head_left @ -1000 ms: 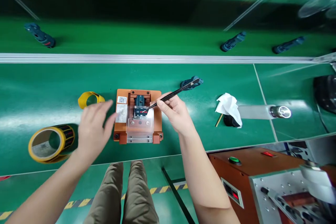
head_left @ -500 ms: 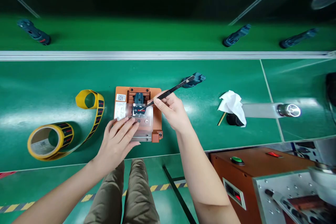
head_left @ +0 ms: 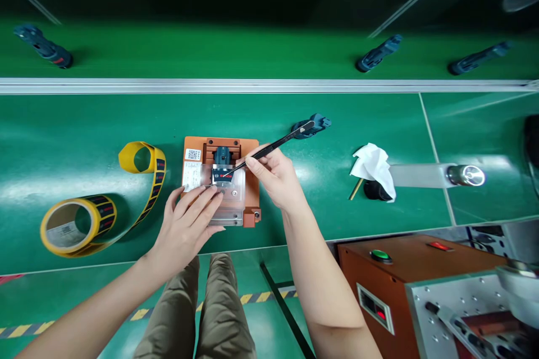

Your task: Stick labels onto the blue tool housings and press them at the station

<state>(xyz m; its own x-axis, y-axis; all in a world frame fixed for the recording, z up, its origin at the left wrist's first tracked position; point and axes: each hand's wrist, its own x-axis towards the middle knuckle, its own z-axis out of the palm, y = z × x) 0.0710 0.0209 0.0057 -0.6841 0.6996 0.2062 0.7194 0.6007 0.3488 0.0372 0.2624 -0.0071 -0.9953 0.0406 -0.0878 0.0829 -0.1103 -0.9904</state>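
My right hand (head_left: 274,176) is closed around black tweezers (head_left: 281,141), whose tip touches or hovers just over a dark label with red lettering (head_left: 222,175); which of these I cannot tell. Under the label's area sits a dark blue tool housing (head_left: 222,155), held in an orange fixture (head_left: 252,179). A clear plastic plate (head_left: 236,205) covers the fixture's front part. On this plate my left hand (head_left: 185,227) rests with its fingers stretched out, just below the label. Left of the fixture stands a roll of yellow tape with dark labels (head_left: 101,219), its free end curling up.
Behind the tweezers lies another dark blue housing (head_left: 311,126). A white cloth (head_left: 373,167) lies to the right, near a metal-topped bottle (head_left: 465,175). An orange machine (head_left: 404,261) with a green button stands front right. Several housings stand beyond the metal rail (head_left: 177,86).
The camera's view has shifted slightly. Both hands and the tweezers keep almost the same place over the fixture, with the tweezer tip still at the label.
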